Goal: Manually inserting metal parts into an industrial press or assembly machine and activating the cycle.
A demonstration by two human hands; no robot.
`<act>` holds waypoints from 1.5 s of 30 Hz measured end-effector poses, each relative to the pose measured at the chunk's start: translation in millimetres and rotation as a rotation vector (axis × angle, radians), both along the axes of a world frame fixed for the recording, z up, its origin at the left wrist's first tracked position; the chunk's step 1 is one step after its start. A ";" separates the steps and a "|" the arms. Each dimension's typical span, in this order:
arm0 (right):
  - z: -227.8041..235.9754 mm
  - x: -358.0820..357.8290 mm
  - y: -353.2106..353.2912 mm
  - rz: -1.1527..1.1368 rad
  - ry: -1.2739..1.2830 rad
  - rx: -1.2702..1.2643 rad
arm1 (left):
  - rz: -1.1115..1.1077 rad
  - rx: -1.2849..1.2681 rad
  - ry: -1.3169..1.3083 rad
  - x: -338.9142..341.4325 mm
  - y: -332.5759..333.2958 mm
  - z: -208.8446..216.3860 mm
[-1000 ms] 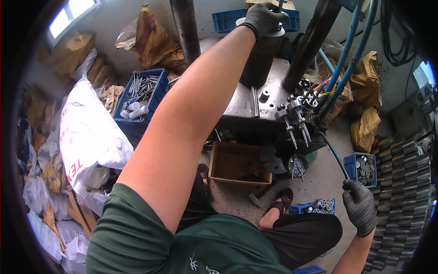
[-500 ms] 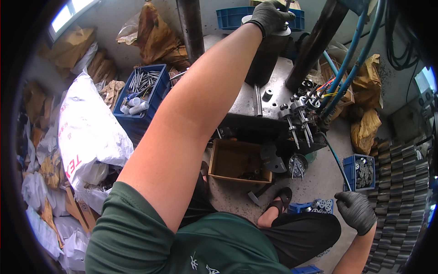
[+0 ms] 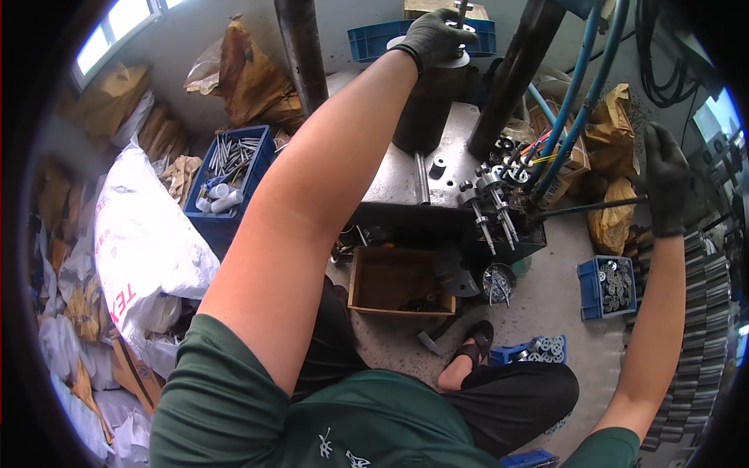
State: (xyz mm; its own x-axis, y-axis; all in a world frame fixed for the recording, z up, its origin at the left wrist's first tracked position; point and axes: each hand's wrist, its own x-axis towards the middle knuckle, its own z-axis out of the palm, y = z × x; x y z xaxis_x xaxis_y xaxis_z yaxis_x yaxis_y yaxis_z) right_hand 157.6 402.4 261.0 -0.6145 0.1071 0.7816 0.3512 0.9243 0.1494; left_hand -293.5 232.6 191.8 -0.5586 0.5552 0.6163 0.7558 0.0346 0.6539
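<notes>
- My left hand (image 3: 433, 35), in a dark glove, is raised to the top of a dark upright cylinder (image 3: 427, 101) on the press; its grip is closed around a thin metal rod (image 3: 461, 14) that stands up from the cylinder's pale cap.
- The cylinder stands at the back of a grey steel plate (image 3: 406, 175), the tabletop of the machine, ahead of my knees.
- My right hand (image 3: 665, 183), also gloved, is out to the right; its grip is wrapped around the end of a long dark lever bar (image 3: 589, 207) that runs left toward the machine.
- Bolts and studs (image 3: 491, 203) cluster on the plate's right edge, beside blue hoses (image 3: 581, 93).
- Below the plate, an open cardboard box (image 3: 398, 281) sits on the floor.
- A blue crate of metal rods (image 3: 230, 168) is to the left, next to a white sack (image 3: 144, 242).
- A small blue bin of washers (image 3: 608, 287) sits on the floor to the right, under my right forearm.
</notes>
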 end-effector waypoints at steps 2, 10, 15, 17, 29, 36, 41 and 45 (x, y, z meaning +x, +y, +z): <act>4.9 -14.1 9.3 -0.019 0.095 -0.251 | -0.067 -0.054 -0.024 9.8 -5.3 5.5; 11.5 -19.5 -7.3 -0.137 0.080 -0.391 | -0.062 0.342 0.313 66.2 -39.1 3.5; 8.3 0.7 -54.7 -0.237 0.085 -0.310 | -0.876 0.508 -0.514 179.1 -103.6 -45.1; 2.5 15.6 -74.1 -0.170 0.101 -0.267 | -0.813 0.469 -0.245 223.9 -139.2 -72.0; -157.5 70.7 -278.1 0.453 0.257 -1.661 | -0.749 -0.008 0.367 298.4 -218.6 -107.0; -193.8 39.2 -284.8 0.382 0.252 -2.595 | -1.049 -0.121 -0.267 311.0 -213.6 -130.8; -211.8 29.5 -288.2 0.352 0.116 -2.494 | -1.029 -0.302 -0.583 292.2 -209.4 -143.7; -230.4 23.8 -288.2 0.401 0.079 -2.356 | -1.030 -0.372 -0.763 286.2 -207.5 -143.5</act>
State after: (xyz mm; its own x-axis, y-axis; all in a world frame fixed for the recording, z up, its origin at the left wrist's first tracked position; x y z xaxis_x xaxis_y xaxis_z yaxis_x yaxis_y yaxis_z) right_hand 181.3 114.1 30.7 -0.8077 0.4190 -0.4149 0.1365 -0.5516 -0.8228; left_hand -7.4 25.1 48.3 0.0796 0.9950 0.0603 -0.0036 -0.0602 0.9982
